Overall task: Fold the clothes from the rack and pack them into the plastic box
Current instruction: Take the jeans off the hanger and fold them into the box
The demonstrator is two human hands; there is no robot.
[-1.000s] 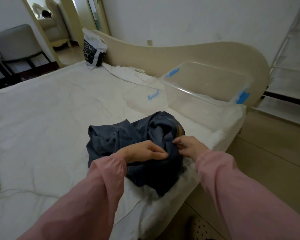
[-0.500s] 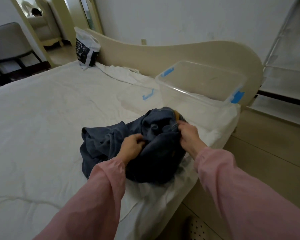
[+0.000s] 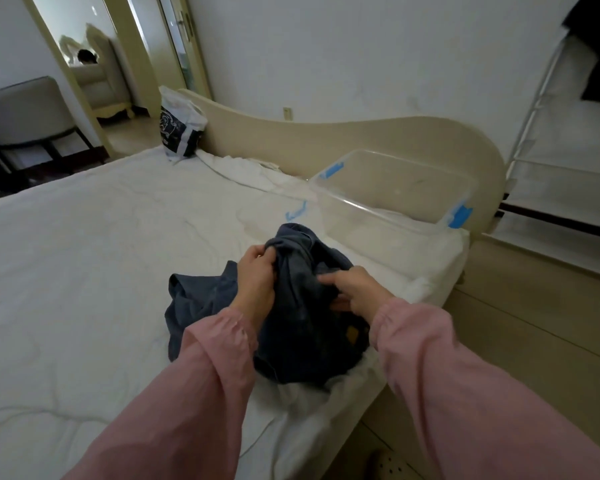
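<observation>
Near the white quilted bed's (image 3: 84, 271) right edge, the left hand (image 3: 255, 271) and right hand (image 3: 355, 289) each grip a crumpled dark-blue garment (image 3: 298, 327), perhaps denim, with broad room leftward and the clear rigid plastic box (image 3: 388, 209) just beyond.

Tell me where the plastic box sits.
Head view: the plastic box sits on the bed, far right corner, against the curved board, just beyond the dark garment.

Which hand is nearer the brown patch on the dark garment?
Right. The right hand holds the dark garment just beside the brown patch; the left hand grips a fold farther left.
</observation>
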